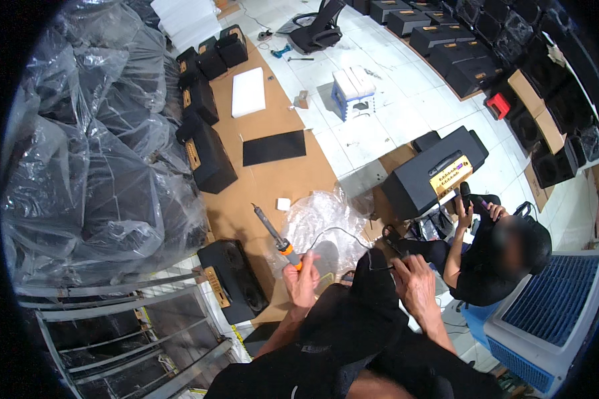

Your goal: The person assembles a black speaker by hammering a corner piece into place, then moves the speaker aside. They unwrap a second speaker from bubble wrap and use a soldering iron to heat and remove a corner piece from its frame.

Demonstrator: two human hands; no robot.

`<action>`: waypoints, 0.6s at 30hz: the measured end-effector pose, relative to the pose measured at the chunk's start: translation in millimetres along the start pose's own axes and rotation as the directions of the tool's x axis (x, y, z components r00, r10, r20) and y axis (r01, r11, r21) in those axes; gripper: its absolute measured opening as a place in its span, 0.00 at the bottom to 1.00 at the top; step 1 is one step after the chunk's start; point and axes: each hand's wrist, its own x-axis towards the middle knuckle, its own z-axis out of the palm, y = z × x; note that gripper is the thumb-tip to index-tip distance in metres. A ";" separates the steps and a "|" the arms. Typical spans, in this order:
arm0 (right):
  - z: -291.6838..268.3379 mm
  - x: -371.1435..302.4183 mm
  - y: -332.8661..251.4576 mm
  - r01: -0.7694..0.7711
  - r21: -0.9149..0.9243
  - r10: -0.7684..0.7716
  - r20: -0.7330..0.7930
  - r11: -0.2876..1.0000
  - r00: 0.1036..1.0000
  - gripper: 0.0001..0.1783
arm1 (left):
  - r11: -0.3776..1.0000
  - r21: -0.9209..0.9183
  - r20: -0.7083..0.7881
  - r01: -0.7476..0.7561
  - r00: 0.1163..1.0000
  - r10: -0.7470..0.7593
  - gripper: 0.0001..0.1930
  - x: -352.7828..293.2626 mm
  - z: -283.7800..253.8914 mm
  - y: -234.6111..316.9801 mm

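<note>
My left hand [302, 284] is closed around the orange and black handle of a soldering iron [271, 228], its metal tip pointing up and away from me. A thin dark cord [339, 229] loops from near the iron's handle across to my right side. My right hand [416, 284] is closed over my lap with its fingers pinched on the cord. Clear plastic sheeting [309, 216] lies crumpled on the floor beyond my hands, with a small white block [283, 204] beside it.
Brown cardboard [273, 176] covers the floor ahead, holding a black panel [274, 147] and white foam [248, 92]. Black speakers [209, 156] line the left. At right, a co-worker [492, 259] holds a dark microphone [465, 194] beside a large speaker [412, 179]; a blue-grey air cooler [546, 306] stands nearby.
</note>
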 end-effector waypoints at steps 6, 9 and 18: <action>0.0 97.4 -32.1 0.356 0.094 -0.333 -0.197 0.930 0.922 0.18 | 0.989 -0.005 0.104 -0.145 0.984 0.144 0.20 26.1 31.3 49.4; 15.0 152.9 -25.5 0.457 0.135 -0.412 -0.266 0.879 0.871 0.17 | 0.993 -0.028 0.165 -0.116 0.979 0.119 0.20 67.4 46.0 60.8; 75.2 397.1 91.5 0.364 0.197 -0.270 -0.383 0.910 0.884 0.17 | 0.995 0.099 0.106 -0.006 0.994 -0.005 0.17 300.7 99.2 88.1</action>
